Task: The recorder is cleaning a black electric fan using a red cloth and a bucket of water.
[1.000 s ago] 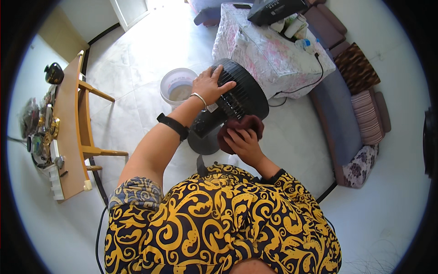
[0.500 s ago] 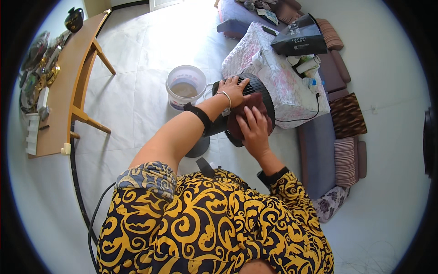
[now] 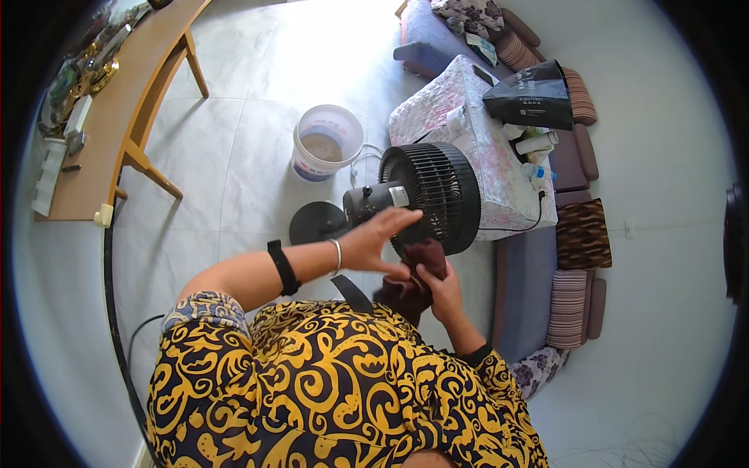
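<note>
A black electric fan [image 3: 443,195] stands on the floor in front of me, its ribbed grille turned to the right and its round base [image 3: 314,224] to the left. My left hand [image 3: 376,242] is in the air just in front of the fan, fingers stretched and apart, with nothing in it. My right hand [image 3: 445,292] grips a dark maroon cloth [image 3: 411,282], thumb on top, close to my body and below the grille. The cloth hangs in loose folds.
A white bucket [image 3: 328,123] with murky water stands beyond the fan. To its right is a table [image 3: 437,97] under a floral cover, with a black bag [image 3: 529,97] and bottles on it. A sofa [image 3: 524,292] lines the right. A wooden table [image 3: 117,132] stands left.
Both hands have come off the fan toward my body. The cloth has moved from the grille with my right hand, and my left hand has opened away from it. The view has shifted slightly.
</note>
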`<control>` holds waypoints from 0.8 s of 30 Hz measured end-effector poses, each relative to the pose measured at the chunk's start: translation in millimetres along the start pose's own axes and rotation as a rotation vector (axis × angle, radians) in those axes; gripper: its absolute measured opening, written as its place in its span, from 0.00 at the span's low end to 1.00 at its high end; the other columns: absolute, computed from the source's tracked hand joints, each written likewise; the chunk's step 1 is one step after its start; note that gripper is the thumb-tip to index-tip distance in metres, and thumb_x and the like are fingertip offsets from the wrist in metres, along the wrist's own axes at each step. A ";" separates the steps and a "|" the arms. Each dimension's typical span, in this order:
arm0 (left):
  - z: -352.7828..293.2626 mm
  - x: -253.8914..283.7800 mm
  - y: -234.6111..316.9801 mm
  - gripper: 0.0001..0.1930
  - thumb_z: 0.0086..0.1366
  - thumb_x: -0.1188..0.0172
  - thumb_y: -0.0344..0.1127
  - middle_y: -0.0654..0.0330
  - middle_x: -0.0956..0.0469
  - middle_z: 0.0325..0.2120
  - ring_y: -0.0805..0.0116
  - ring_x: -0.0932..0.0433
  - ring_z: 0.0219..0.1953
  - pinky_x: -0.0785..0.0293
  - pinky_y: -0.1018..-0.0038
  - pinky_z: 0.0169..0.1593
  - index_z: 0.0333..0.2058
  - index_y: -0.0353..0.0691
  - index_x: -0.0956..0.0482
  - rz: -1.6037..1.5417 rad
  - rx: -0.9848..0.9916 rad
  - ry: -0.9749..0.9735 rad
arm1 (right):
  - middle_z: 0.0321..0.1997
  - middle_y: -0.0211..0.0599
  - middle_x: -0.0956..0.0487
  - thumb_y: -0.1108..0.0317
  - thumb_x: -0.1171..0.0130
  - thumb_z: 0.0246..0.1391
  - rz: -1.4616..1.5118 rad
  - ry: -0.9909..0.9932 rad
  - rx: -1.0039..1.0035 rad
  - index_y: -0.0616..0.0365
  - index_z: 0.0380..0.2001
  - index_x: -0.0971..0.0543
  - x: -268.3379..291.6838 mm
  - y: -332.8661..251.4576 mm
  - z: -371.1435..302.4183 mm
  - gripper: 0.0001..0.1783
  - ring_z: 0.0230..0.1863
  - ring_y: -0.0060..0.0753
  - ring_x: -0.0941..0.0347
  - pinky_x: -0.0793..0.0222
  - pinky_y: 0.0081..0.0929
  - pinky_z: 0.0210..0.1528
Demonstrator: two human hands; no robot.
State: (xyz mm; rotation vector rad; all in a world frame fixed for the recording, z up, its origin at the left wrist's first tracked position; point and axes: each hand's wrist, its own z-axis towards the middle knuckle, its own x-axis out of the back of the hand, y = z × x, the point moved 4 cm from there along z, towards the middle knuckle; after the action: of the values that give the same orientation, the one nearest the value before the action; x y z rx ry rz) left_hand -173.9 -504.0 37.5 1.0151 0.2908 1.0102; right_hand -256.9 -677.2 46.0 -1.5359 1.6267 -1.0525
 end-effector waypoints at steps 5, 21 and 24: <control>-9.8 -38.4 -0.8 0.46 0.45 0.32 0.32 0.58 0.41 0.55 0.66 0.43 0.58 0.46 0.70 0.60 0.60 0.41 0.52 -0.619 0.290 0.132 | 0.53 0.38 0.33 0.65 0.44 0.51 -0.007 -0.375 -0.050 0.63 0.56 0.40 -26.5 -46.9 5.8 0.31 0.53 0.29 0.36 0.41 0.26 0.55; 52.4 -12.2 -79.6 0.39 0.51 0.44 0.43 0.32 0.42 0.49 0.41 0.35 0.50 0.37 0.66 0.54 0.55 0.23 0.49 0.227 0.688 0.350 | 0.51 0.35 0.31 0.50 0.47 0.53 -0.101 0.024 0.273 0.64 0.52 0.35 94.4 -40.9 118.1 0.32 0.52 0.30 0.37 0.43 0.25 0.55; 41.4 -29.5 -59.4 0.32 0.50 0.44 0.38 0.38 0.38 0.47 0.43 0.36 0.50 0.37 0.65 0.53 0.52 0.28 0.42 0.240 0.638 0.457 | 0.47 0.34 0.29 0.49 0.45 0.51 -0.252 0.071 0.342 0.62 0.49 0.33 94.9 -41.3 115.7 0.30 0.47 0.27 0.34 0.40 0.23 0.51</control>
State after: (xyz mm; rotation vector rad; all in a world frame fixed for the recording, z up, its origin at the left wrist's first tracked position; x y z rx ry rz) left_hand -130.4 -560.0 4.6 1.4035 0.9275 1.4102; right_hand -145.0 -784.2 35.3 -1.5060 1.2372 -1.4522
